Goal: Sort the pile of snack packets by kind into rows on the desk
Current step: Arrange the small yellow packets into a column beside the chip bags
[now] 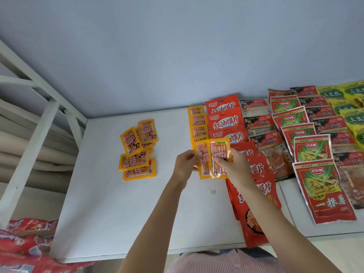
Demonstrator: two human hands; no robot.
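Observation:
Over the middle of the white desk (110, 203), my left hand (186, 166) and my right hand (232, 166) hold two small orange snack packets. The left hand pinches the left packet (203, 164). The right hand pinches the right packet (218, 152), which overlaps the other. Just behind them a row of the same orange packets (198, 121) runs toward the wall. A loose cluster of several orange packets (136, 150) lies on the desk to the left.
Right of the orange row lie rows of red-orange bags (224, 121), dark-topped red packets (260, 123), red and green packets (313, 148), more dark packets (327, 125) and yellow-green packets (352, 101). Red packets (25, 239) are heaped at the lower left. A white frame (29, 138) stands left.

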